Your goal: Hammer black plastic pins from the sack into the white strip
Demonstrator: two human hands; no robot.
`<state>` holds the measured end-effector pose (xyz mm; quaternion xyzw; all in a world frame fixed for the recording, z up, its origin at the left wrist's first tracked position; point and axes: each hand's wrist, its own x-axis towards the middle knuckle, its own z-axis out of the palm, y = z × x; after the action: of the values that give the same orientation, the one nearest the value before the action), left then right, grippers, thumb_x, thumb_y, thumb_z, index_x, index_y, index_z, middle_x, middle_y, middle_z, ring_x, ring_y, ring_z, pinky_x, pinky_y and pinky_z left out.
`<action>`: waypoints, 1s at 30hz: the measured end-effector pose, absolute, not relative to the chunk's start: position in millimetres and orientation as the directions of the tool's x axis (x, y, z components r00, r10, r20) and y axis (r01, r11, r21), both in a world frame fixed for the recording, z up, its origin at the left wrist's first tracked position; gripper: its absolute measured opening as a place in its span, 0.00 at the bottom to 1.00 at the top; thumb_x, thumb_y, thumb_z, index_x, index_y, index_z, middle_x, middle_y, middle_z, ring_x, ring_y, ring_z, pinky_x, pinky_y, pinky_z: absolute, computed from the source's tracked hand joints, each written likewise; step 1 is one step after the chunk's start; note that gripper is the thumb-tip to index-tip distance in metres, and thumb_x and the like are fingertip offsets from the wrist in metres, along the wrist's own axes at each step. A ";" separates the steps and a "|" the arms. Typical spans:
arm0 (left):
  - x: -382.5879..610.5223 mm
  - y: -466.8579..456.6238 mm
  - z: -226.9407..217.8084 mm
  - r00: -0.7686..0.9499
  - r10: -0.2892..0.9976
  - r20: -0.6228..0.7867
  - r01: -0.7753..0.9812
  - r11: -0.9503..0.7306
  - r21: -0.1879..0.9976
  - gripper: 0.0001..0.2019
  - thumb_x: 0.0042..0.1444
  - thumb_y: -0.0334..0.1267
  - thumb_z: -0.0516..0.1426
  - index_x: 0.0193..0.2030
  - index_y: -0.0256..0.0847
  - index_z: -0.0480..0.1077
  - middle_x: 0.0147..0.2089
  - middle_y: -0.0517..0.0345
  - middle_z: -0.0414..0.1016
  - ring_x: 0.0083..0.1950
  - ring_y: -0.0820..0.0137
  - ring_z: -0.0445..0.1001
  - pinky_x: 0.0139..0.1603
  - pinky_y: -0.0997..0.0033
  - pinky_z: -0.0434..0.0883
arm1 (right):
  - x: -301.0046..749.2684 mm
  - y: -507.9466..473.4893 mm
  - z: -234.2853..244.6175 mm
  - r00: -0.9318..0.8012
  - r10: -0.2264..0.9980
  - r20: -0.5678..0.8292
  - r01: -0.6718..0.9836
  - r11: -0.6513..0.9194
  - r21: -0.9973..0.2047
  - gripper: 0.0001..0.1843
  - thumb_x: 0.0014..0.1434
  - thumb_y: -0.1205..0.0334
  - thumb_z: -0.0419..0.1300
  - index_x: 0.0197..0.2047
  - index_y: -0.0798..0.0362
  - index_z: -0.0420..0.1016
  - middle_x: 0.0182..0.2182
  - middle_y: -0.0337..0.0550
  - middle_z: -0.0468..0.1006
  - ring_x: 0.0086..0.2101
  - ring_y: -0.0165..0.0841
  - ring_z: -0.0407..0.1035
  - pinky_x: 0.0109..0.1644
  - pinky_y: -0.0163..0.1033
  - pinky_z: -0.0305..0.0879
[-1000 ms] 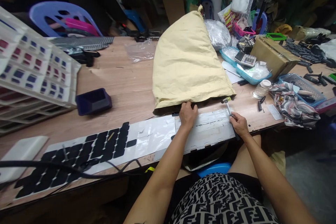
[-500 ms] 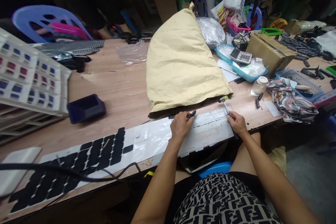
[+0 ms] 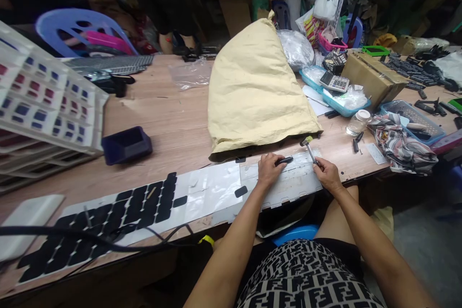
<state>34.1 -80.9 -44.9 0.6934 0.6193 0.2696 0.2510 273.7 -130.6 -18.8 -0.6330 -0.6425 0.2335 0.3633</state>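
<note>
My left hand is closed round one end of a small, elongated black piece, low over a white board at the table's front edge. In my right hand is the handle of a small hammer; its yellowish head points away from me, near the bag's lower edge. Left of my left hand lies a white backing sheet bearing rows of black rounded pads. A loose black pad sits at the sheet's right end, and another black pad lies farther back.
A large cream bag stands beyond my hands. At left are a dark blue tray, a white crate and a black cable. To the right are a jar, a calculator, a cardboard box and a cloth.
My left hand has moved right along the board with the black piece, closer to the hammer. The loose pad at the sheet's end now shows. My right hand has barely moved.
</note>
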 end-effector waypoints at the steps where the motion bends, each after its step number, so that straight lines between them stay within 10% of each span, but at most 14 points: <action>1: 33.9 -80.8 -45.1 0.085 0.995 0.061 0.721 -0.103 0.686 0.10 0.58 0.40 0.63 0.46 0.49 0.79 0.46 0.56 0.76 0.53 0.58 0.67 0.55 0.58 0.63 | 271.0 -134.4 -15.8 0.044 0.981 0.188 0.666 0.111 -0.738 0.19 0.60 0.54 0.57 0.49 0.52 0.81 0.30 0.42 0.79 0.32 0.36 0.72 0.38 0.37 0.68; 13: 35.8 -80.4 -46.1 0.072 0.995 0.069 0.704 -0.099 0.703 0.10 0.56 0.39 0.64 0.45 0.49 0.79 0.46 0.57 0.77 0.54 0.59 0.67 0.56 0.58 0.62 | 245.3 -164.2 -10.8 -0.166 0.949 0.268 0.806 0.288 -0.518 0.19 0.62 0.58 0.55 0.53 0.52 0.80 0.33 0.48 0.80 0.35 0.41 0.73 0.43 0.43 0.70; 30: 35.5 -80.3 -43.5 0.086 0.995 0.060 0.695 -0.103 0.712 0.07 0.57 0.39 0.63 0.43 0.48 0.79 0.46 0.56 0.77 0.53 0.58 0.67 0.55 0.58 0.62 | 269.6 -136.9 -12.1 0.037 0.972 0.234 0.725 0.135 -0.676 0.20 0.61 0.53 0.57 0.52 0.52 0.80 0.37 0.47 0.82 0.37 0.40 0.74 0.45 0.42 0.70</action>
<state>35.5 -80.3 -43.5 0.6870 0.6147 0.2817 0.2659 269.6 -136.9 -12.1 -0.6327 -0.6703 0.1795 0.3438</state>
